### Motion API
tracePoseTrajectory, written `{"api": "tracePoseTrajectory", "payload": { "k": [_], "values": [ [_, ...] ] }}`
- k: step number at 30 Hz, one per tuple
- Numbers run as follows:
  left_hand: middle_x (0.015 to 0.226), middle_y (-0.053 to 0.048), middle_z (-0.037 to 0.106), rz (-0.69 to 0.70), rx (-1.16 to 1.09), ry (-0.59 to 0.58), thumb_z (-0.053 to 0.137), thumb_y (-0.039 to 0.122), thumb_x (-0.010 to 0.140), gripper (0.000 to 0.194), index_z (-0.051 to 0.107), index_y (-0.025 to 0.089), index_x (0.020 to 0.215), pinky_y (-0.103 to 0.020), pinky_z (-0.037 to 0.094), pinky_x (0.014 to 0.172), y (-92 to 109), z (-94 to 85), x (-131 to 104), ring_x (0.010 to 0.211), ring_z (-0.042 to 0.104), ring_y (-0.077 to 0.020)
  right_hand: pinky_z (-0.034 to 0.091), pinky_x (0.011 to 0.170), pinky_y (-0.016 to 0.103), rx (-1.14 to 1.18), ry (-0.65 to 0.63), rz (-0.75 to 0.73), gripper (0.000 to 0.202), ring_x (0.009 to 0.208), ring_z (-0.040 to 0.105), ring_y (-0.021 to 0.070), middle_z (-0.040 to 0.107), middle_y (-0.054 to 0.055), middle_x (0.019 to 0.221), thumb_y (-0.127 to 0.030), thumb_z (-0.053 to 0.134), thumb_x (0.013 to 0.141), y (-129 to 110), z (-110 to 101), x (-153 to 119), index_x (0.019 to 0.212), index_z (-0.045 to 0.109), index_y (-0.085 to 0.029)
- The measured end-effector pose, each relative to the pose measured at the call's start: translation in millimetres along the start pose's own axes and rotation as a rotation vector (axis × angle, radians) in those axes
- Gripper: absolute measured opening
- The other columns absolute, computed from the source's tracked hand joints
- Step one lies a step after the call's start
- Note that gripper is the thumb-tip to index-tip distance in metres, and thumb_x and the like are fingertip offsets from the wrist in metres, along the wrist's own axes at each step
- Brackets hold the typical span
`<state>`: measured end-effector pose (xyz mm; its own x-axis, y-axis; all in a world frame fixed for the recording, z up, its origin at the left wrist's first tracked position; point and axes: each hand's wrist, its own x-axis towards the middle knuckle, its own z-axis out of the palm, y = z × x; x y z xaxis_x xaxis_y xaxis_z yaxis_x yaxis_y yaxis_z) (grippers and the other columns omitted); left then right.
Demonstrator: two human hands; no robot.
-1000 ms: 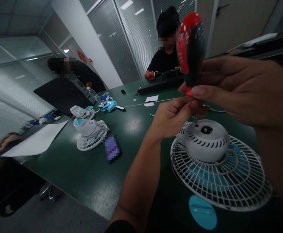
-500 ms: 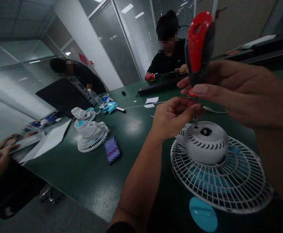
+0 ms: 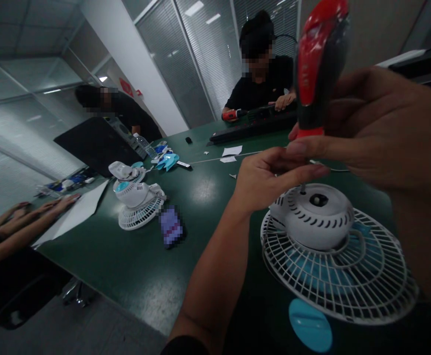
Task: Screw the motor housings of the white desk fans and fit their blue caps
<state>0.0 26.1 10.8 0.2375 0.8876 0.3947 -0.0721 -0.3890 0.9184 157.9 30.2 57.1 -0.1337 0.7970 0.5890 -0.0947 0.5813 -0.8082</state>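
Observation:
A red and black screwdriver (image 3: 317,69) stands nearly upright, its tip at a hole in the top of the white motor housing (image 3: 317,224). My right hand (image 3: 381,128) is closed on the lower end of its handle. Thumb and fingers of my left hand (image 3: 262,180) pinch around the shaft, hiding most of it just above the housing. The housing sits on a fan lying face down, with a white wire grille (image 3: 376,305) and blue blades under it. Beside the grille lies a light-blue oval cover (image 3: 310,325).
Another white fan (image 3: 139,204) stands to the left, near a blurred purple item (image 3: 171,226). Paper pieces (image 3: 232,151), a plastic bottle (image 3: 145,145) and blue parts (image 3: 168,161) lie farther back. Other people work around the green table (image 3: 134,266), one with a red screwdriver (image 3: 232,115).
The screwdriver handle has turned, and it and my right hand have shifted up and right in view. My left thumb has stretched farther across the shaft. At left, a person's arm has moved onto the paper.

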Motion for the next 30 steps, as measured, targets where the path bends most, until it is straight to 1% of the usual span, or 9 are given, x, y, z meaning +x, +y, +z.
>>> {"api": "tracePoseTrajectory", "payload": {
  "k": [2,5,9,11,13,17,22,26,30],
  "values": [
    [0.086,-0.005,0.081,-0.02,-0.005,0.03,0.094,0.055,0.062,0.052,0.074,0.016,0.09,-0.033,0.062,0.079,0,0.4,1,0.083,0.078,-0.0204,0.06,0.061,0.019,-0.018,0.041,-0.01,0.052,0.073,0.073,0.0093,0.074,-0.008,0.086,-0.023,0.094,0.055,4,5,1,0.094,0.06,-0.023],
    [0.081,-0.003,0.08,0.001,-0.006,0.033,0.094,0.053,0.064,0.047,0.074,0.017,0.087,-0.031,0.062,0.076,-2,0.6,2,0.076,0.076,-0.0173,0.062,0.066,0.023,-0.102,0.033,-0.087,0.056,0.079,0.072,0.0105,0.075,-0.004,0.102,-0.032,0.097,0.055,9,6,3,0.098,0.062,-0.023],
    [0.079,-0.002,0.079,0.029,-0.027,-0.045,0.087,0.054,0.075,0.04,0.074,0.018,0.087,-0.03,0.062,0.075,-5,-0.7,2,0.075,0.076,-0.0161,0.065,0.084,0.03,-0.186,-0.134,-0.107,0.047,0.096,0.074,0.0139,0.076,-0.002,0.111,-0.048,0.085,0.077,5,-3,3,0.115,0.07,-0.025],
    [0.084,-0.003,0.081,0.015,-0.024,-0.082,0.082,0.054,0.081,0.038,0.075,0.019,0.092,-0.031,0.063,0.078,-5,-2.4,1,0.078,0.077,-0.0169,0.064,0.095,0.034,-0.118,-0.186,-0.073,0.034,0.11,0.074,0.0169,0.076,-0.001,0.118,-0.042,0.076,0.087,1,-7,3,0.117,0.073,-0.026],
    [0.093,-0.005,0.082,0.005,-0.001,-0.125,0.078,0.053,0.086,0.036,0.076,0.019,0.096,-0.032,0.063,0.082,-3,-4.5,0,0.083,0.078,-0.0178,0.064,0.098,0.035,-0.023,-0.193,-0.03,0.03,0.115,0.073,0.0194,0.076,-0.001,0.121,-0.037,0.073,0.088,-1,-10,2,0.116,0.075,-0.026],
    [0.101,-0.007,0.083,0.004,0.029,-0.212,0.073,0.052,0.091,0.035,0.076,0.018,0.101,-0.031,0.063,0.083,3,-8.0,0,0.089,0.079,-0.0192,0.065,0.094,0.034,-0.103,-0.212,-0.045,0.033,0.103,0.076,0.0161,0.078,-0.001,0.114,-0.032,0.07,0.089,-1,-12,0,0.121,0.075,-0.026],
    [0.096,-0.007,0.082,0.012,0.01,-0.153,0.078,0.051,0.086,0.037,0.076,0.017,0.098,-0.029,0.062,0.078,2,-6.2,0,0.083,0.078,-0.0172,0.064,0.072,0.026,-0.25,-0.096,-0.12,0.047,0.089,0.077,0.0141,0.079,-0.002,0.105,-0.041,0.084,0.078,1,-11,-1,0.121,0.074,-0.025],
    [0.083,-0.004,0.08,-0.039,0.014,0.007,0.092,0.051,0.067,0.045,0.073,0.016,0.088,-0.028,0.061,0.072,0,-2.7,1,0.075,0.075,-0.0153,0.064,0.073,0.024,-0.133,-0.03,-0.095,0.043,0.079,0.074,0.0104,0.076,-0.006,0.094,-0.04,0.093,0.064,5,-4,1,0.098,0.075,-0.024],
    [0.079,-0.003,0.078,0.002,0.005,0.042,0.094,0.053,0.063,0.049,0.071,0.016,0.085,-0.028,0.059,0.068,-1,-0.7,2,0.069,0.072,-0.0143,0.063,0.069,0.024,-0.17,0.002,-0.113,0.043,0.079,0.073,0.0116,0.077,-0.003,0.099,-0.034,0.094,0.062,10,0,3,0.098,0.075,-0.022]
  ]
}}
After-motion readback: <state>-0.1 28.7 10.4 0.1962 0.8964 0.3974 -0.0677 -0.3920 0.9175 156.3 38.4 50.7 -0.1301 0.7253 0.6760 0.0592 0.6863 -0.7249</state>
